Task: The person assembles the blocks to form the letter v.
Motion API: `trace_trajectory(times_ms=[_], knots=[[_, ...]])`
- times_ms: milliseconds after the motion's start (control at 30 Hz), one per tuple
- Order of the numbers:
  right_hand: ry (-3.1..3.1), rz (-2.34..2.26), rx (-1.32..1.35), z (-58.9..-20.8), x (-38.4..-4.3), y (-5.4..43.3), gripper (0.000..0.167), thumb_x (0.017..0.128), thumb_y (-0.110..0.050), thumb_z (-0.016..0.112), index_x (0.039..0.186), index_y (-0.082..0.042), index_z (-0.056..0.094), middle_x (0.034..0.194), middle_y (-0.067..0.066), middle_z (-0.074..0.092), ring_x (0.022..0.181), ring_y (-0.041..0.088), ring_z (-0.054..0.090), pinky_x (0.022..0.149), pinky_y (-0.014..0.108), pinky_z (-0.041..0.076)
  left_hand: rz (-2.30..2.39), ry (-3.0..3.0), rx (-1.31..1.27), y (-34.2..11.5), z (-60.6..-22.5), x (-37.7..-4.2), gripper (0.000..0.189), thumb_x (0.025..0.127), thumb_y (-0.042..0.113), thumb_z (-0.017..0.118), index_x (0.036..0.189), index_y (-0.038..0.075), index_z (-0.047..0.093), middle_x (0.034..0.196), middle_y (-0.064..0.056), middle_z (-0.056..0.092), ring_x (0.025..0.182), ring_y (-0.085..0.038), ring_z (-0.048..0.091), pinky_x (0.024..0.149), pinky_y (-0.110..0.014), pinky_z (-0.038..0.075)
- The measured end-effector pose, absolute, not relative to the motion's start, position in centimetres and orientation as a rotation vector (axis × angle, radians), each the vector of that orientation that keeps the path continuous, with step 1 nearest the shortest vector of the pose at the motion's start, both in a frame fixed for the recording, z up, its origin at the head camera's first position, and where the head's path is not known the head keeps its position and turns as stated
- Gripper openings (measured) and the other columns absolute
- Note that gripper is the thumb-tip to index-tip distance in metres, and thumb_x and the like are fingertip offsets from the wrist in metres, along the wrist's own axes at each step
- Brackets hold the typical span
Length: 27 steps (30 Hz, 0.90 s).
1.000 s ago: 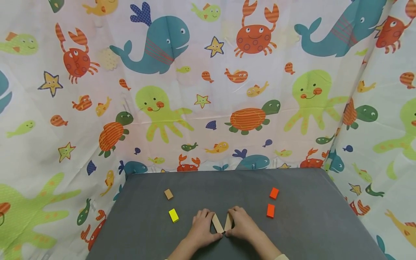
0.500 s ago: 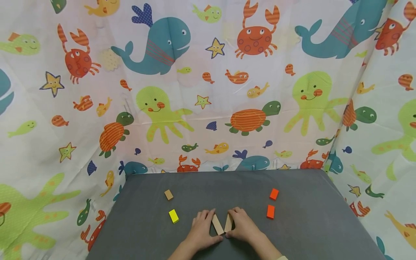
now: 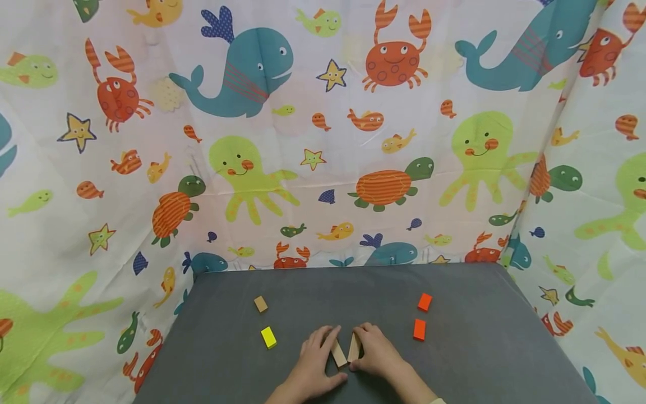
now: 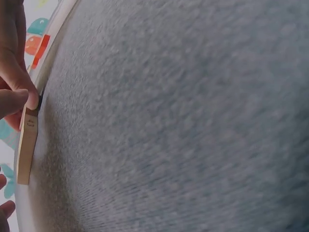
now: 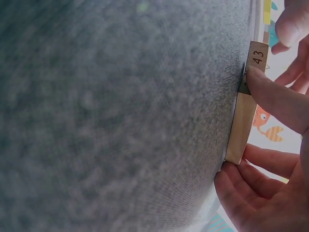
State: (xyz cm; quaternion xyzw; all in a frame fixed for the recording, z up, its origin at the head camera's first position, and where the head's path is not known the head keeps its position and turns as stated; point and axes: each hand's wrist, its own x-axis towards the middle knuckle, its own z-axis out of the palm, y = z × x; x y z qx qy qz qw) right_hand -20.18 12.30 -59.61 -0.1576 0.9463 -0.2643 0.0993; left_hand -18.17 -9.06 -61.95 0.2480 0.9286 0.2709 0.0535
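Observation:
Two light wooden blocks stand on the grey table in the head view, angled into a V whose near ends almost meet. My right hand (image 3: 375, 350) pinches the right wooden block (image 3: 355, 347) between thumb and fingers at its ends; the right wrist view shows this grip on the block (image 5: 241, 126). Beside the left wooden block (image 3: 338, 355) is my left hand (image 3: 315, 365), fingers spread and thumb apart from it. The number 43 is printed on the end of that left block (image 5: 259, 54). Whether a left fingertip touches its far end I cannot tell.
On the left lie a small tan block (image 3: 260, 304) and a yellow block (image 3: 269, 338). Two red-orange blocks (image 3: 424, 302) lie on the right, one nearer than the other. A sea-animal curtain (image 3: 323, 140) hangs behind the grey table (image 3: 474, 348).
My left hand has loosened from the left block; its thumb has drawn back toward me and its fingers have shifted right over the far end. The right hand keeps its hold.

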Motion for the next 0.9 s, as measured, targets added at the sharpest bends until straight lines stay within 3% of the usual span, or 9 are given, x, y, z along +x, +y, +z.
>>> trace_trajectory(times_ms=[367, 600, 900], knots=[[2.786, -0.811, -0.443, -59.5, -20.0, 12.3, 0.080, 0.067, -0.031, 0.094, 0.132, 0.001, 0.061, 0.126, 0.015, 0.060, 0.116, 0.036, 0.057, 0.095, 0.056, 0.051, 0.752, 2.733, 0.857, -8.6, -61.8, -17.1, 0.096, 0.086, 0.058, 0.073, 0.162, 0.030, 0.021, 0.154, -0.003, 0.036, 0.142, -0.032, 0.037, 0.102, -0.066, 0.040], [2.788, -0.819, -0.424, -59.5, -20.0, 12.1, 0.080, 0.067, -0.029, 0.094, 0.132, 0.002, 0.060, 0.127, 0.016, 0.060, 0.114, 0.036, 0.057, 0.094, 0.056, 0.051, 0.637, 2.756, 0.919, -8.4, -62.3, -16.7, 0.091, 0.088, 0.062, 0.069, 0.161, 0.029, 0.024, 0.147, 0.000, 0.043, 0.137, -0.027, 0.041, 0.100, -0.060, 0.043], [2.795, -0.830, -0.430, -59.5, -19.8, 12.2, 0.080, 0.067, -0.029, 0.094, 0.133, 0.002, 0.060, 0.127, 0.016, 0.059, 0.113, 0.036, 0.057, 0.093, 0.055, 0.052, 0.560, 2.736, 0.936, -8.2, -62.6, -16.3, 0.085, 0.089, 0.066, 0.064, 0.159, 0.038, 0.025, 0.150, -0.003, 0.039, 0.138, -0.029, 0.038, 0.098, -0.061, 0.045]])
